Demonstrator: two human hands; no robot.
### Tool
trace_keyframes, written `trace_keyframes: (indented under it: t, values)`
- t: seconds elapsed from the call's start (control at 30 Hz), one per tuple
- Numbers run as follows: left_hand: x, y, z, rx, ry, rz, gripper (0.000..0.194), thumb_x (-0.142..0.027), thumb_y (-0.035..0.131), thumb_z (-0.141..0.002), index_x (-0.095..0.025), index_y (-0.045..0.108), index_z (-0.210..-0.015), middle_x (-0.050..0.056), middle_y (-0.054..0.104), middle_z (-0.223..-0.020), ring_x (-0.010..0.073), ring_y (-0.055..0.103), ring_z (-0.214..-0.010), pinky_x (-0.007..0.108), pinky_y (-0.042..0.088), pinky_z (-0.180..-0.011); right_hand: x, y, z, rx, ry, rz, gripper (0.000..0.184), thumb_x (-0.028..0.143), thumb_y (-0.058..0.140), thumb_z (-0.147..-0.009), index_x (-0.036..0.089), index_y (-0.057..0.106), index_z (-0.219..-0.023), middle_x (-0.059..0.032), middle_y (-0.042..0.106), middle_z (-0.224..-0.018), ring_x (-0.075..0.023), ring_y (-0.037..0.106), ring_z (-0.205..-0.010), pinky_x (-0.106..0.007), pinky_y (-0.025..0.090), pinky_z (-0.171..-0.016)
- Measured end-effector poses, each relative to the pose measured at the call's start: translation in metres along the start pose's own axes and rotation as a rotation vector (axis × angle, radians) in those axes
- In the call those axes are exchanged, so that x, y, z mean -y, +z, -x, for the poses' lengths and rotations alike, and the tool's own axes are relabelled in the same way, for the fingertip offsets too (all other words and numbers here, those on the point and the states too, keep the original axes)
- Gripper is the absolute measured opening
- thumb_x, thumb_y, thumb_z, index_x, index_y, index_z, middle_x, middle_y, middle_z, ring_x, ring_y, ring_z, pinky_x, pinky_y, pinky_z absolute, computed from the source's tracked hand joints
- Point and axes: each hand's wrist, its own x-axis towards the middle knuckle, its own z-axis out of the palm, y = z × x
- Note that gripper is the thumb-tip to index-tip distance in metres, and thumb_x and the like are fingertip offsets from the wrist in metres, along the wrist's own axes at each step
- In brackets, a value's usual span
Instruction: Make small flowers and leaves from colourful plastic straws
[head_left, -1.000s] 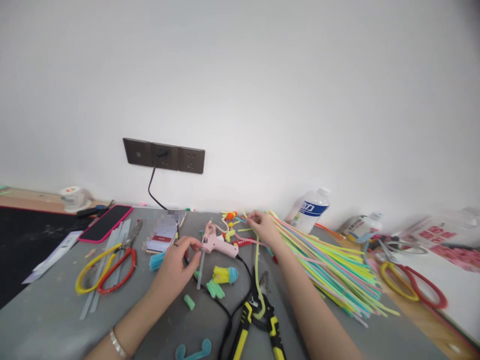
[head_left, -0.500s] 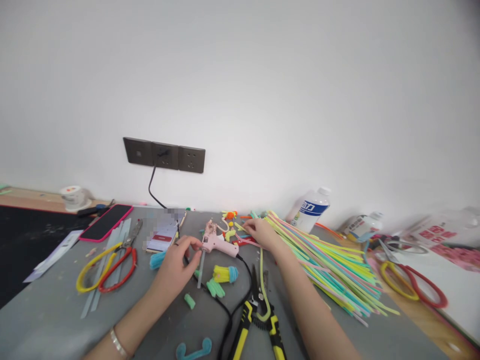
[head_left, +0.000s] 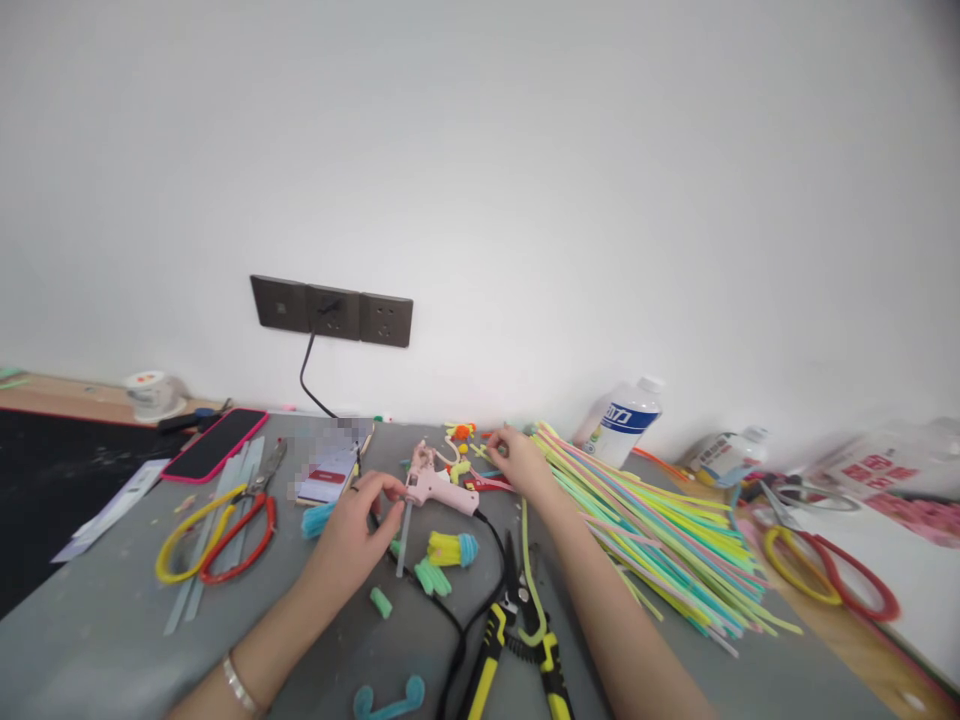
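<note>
My left hand hovers at the rear end of a pink hot glue gun, thumb and forefinger curved and apart. A clear glue stick sticks out of the gun just by the fingertips; whether they touch is unclear. My right hand reaches beyond the gun, fingers bent together among small craft pieces. What it pinches, if anything, is too small to make out. Near its fingertips are a small yellow cross-shaped piece and a red item. A yellow-and-blue pipe-cleaner piece lies in front of the gun.
Colourful pipe cleaners spread on the right, before a bottle. Black-and-yellow pliers and a black cord lie in front. Red-and-yellow-handled cutters, spare glue sticks and phones are left; scissors right.
My right hand has lifted slightly and drawn its fingers back, showing more of the small yellow piece by it. My left hand keeps its place by the glue gun.
</note>
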Motion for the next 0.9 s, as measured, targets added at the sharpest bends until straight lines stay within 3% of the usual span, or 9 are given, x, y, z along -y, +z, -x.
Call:
trace_keyframes:
  t: [0.17,0.37,0.53,0.7,0.8,0.9]
  values:
    - [0.0,0.0,0.0,-0.004,0.005,0.003,0.012,-0.022,0.047,-0.087,-0.02,0.058,-0.093,0.001,0.06,-0.084,0.0171,0.057,-0.07,0.03,0.045,-0.068,0.004,-0.014,-0.004,-0.137,-0.017,-0.194,0.011,0.026,0.051,-0.081,0.02,0.059,-0.076,-0.002,0.065,-0.068,-0.0182,0.057,-0.062,-0.028,0.042,-0.062]
    - [-0.002,-0.001,-0.001,-0.005,-0.001,0.008,0.013,-0.023,0.047,-0.087,-0.02,0.059,-0.092,0.001,0.061,-0.082,0.0171,0.057,-0.069,0.029,0.045,-0.065,0.007,-0.035,-0.009,-0.319,-0.039,-0.452,0.019,0.037,0.054,-0.081,0.019,0.057,-0.085,-0.0129,0.066,-0.111,-0.0198,0.059,-0.079,-0.031,0.044,-0.066]
    - [-0.001,-0.001,0.0,-0.003,0.012,-0.002,0.013,-0.022,0.047,-0.087,-0.02,0.059,-0.092,0.001,0.061,-0.083,0.0168,0.057,-0.069,0.029,0.045,-0.065,0.008,-0.041,-0.008,-0.313,-0.015,-0.681,0.021,0.041,0.058,-0.082,0.021,0.052,-0.081,-0.0089,0.074,-0.083,-0.0214,0.065,-0.078,-0.031,0.046,-0.067]
    - [0.0,-0.001,0.0,-0.004,0.018,0.002,0.012,-0.022,0.047,-0.087,-0.021,0.058,-0.092,0.001,0.06,-0.082,0.0166,0.057,-0.069,0.029,0.045,-0.065,0.015,-0.044,-0.008,-0.44,0.034,-0.886,0.022,0.043,0.054,-0.086,0.024,0.044,-0.085,-0.0057,0.076,-0.087,-0.0197,0.069,-0.085,-0.033,0.048,-0.077]
    - [-0.001,-0.001,0.0,-0.002,0.013,0.01,0.012,-0.022,0.047,-0.087,-0.021,0.058,-0.092,0.001,0.061,-0.083,0.0168,0.058,-0.07,0.029,0.045,-0.065,0.021,-0.049,-0.008,-0.46,0.11,-1.096,0.026,0.042,0.064,-0.079,0.024,0.05,-0.09,-0.0022,0.075,-0.083,-0.0177,0.069,-0.076,-0.031,0.05,-0.073]
    - [-0.001,-0.001,0.0,0.002,0.012,0.023,0.013,-0.023,0.047,-0.087,-0.021,0.059,-0.092,0.001,0.062,-0.082,0.0169,0.058,-0.069,0.028,0.046,-0.065,0.028,-0.054,-0.007,-0.371,0.195,-1.189,0.031,0.037,0.072,-0.072,0.022,0.06,-0.096,-0.0018,0.075,-0.082,-0.0146,0.065,-0.068,-0.026,0.049,-0.064]
